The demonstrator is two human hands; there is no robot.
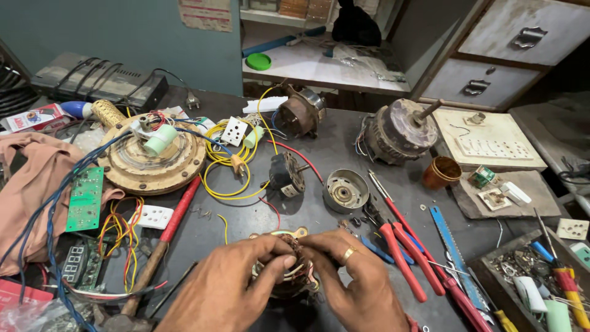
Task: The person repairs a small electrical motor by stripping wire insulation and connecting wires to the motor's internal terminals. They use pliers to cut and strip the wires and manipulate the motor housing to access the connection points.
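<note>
Your left hand (236, 280) and right hand (350, 276) both pinch the stator (294, 270) on the table (319, 147) just left of the red pliers (402, 255), mid-winding work; next needs fine finger grip.

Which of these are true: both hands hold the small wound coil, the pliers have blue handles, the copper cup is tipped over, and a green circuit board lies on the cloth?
1. Both hands hold the wound coil. True: left hand and right hand grip it.
2. The pliers have blue handles. False: red.
3. The copper cup is tipped over. False: it stands upright.
4. A green circuit board lies on the cloth. True.
</note>
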